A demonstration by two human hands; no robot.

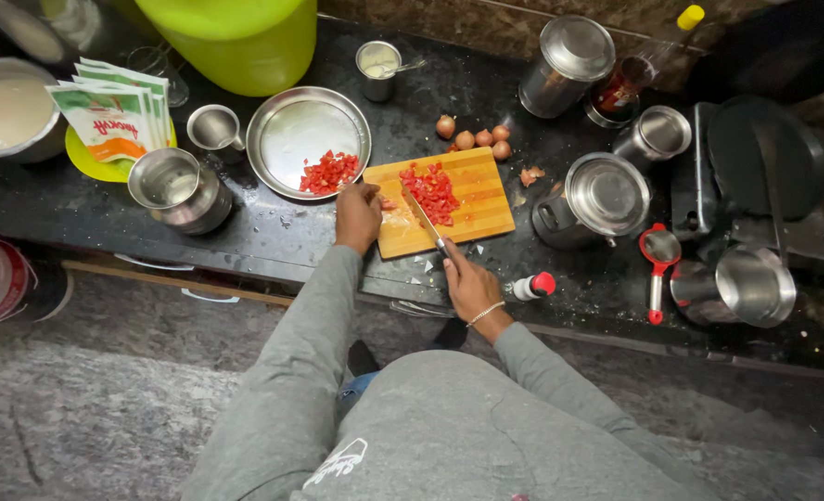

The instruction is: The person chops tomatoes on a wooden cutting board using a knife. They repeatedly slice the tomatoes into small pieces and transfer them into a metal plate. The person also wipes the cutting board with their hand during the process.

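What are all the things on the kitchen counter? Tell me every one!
cutting board: one, wooden, counter middle
chopped tomato: red, on board; more in steel plate
knife: one, on board
small onions: about five, behind board
steel pots: several, silver, both sides
strainer: one, red handle, right
bucket: one, green, back
packets: stack, white-green, left
left hand: on board edge
right hand: holding knife
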